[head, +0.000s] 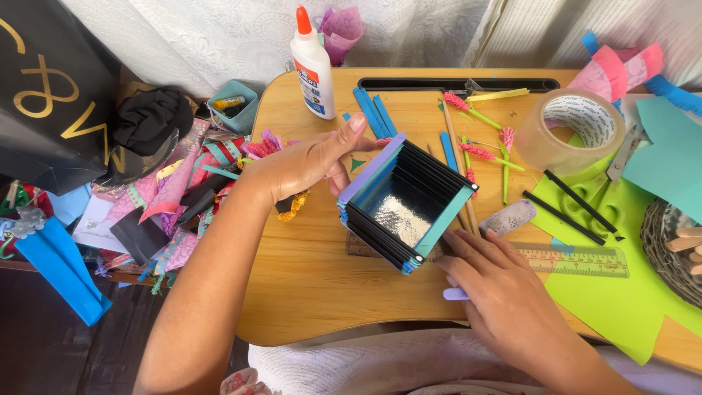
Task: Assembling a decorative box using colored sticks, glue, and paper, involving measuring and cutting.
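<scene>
- Head view: the stick box (404, 203), a square open-topped frame of stacked black, blue and purple craft sticks with a shiny lining inside, stands tilted at the middle of the wooden table (307, 285).
- Left hand (307, 164): clasps the box's upper left corner, thumb laid along the purple top stick, fingers curled behind the outer wall.
- Right hand (497, 281): lies palm down on the table just beside the box's lower right corner, fingers loosely together. A pale purple stick (455, 294) shows under them; whether they pinch it cannot be told.
- Ruler (578, 260): lies flat, just right of the right hand, partly on a sheet of green paper (621, 307).
- Tape roll (578, 128): clear, stands near the table's far right.
- Glue bottle (313, 66): white with an orange cap, upright at the far edge.
- Loose blue sticks (374, 111): lie behind the box.
- Paper flowers (479, 132) on green stems: scattered between box and tape.
- Paper scraps (175, 197): heaped left of the table.
</scene>
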